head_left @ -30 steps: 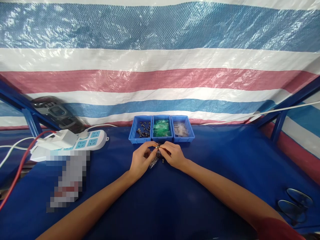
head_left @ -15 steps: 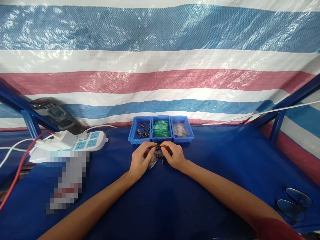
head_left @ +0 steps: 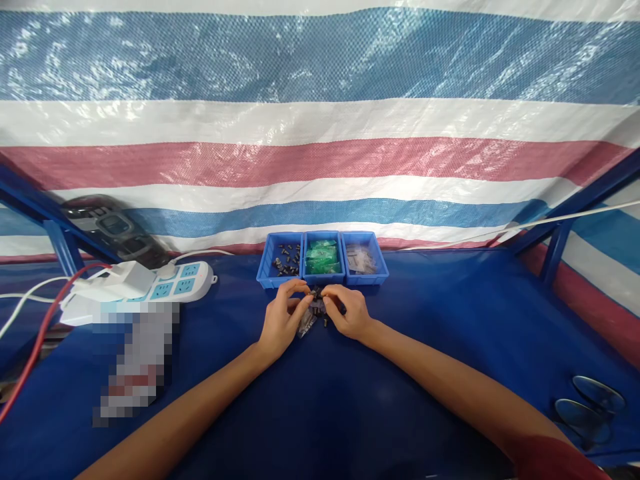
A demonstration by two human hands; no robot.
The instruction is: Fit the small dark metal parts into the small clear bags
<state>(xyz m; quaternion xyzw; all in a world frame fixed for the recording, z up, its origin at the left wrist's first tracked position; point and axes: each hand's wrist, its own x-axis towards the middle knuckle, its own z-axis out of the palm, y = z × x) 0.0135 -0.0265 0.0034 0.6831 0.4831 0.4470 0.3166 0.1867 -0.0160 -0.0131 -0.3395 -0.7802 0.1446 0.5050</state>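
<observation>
Fingers of my left hand (head_left: 284,319) and my right hand (head_left: 346,311) meet over a small dark part (head_left: 317,294) in front of the blue bins. My left hand pinches at its left side with thumb and index finger. On the other side, my right thumb and index finger close on the same part. It is too small to name. Just below the fingertips lie more dark pieces (head_left: 318,308), partly covered. A small clear plastic bag (head_left: 307,323) sits under my left thumb. One loose screw (head_left: 325,323) rests on the blue tabletop (head_left: 320,387).
Three blue bins stand side by side: screws in the left bin (head_left: 266,270), green packets (head_left: 323,257) in the middle, clear packets (head_left: 361,259) on the right. A power strip (head_left: 186,283) with cables and a pixelated item (head_left: 137,363) lie left; eyeglasses (head_left: 585,417) lie right.
My left index finger has lifted and shifted slightly left of the small dark part. The right hand has barely moved; bins and loose screw stay in place.
</observation>
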